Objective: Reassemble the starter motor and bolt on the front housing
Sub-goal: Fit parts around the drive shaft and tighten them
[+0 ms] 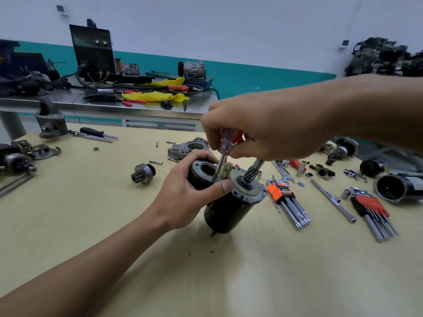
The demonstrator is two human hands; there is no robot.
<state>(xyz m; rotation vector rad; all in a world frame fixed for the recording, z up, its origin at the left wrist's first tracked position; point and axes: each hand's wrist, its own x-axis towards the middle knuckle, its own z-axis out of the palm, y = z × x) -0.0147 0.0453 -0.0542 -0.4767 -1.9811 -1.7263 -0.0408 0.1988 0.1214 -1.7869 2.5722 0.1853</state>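
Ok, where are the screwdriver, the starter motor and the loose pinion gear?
screwdriver (pixel 226 140): head view, clear red handle.
starter motor (pixel 226 213): head view, black body.
pinion gear (pixel 145 171): head view, round body.

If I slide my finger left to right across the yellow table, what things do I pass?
Grey metal housing → black-handled screwdriver → small gear → starter motor in the left hand → orange hex key set → red hex key set.

The left grip (pixel 190 193) curls round the black cylindrical starter motor (pixel 225 213), which stands tilted on the pale yellow worktop (pixel 251 271). Above the motor, the right grip (pixel 263 131) pinches a screwdriver with a clear, red-striped handle (pixel 225 143), its steel tip set on the motor's top face beside the splined shaft. Behind the motor lies the grey cast-metal front housing (pixel 190 148), to the motor's left a small dark pinion gear (pixel 144 172), and to its right an orange-holdered set of hex keys (pixel 282 195).
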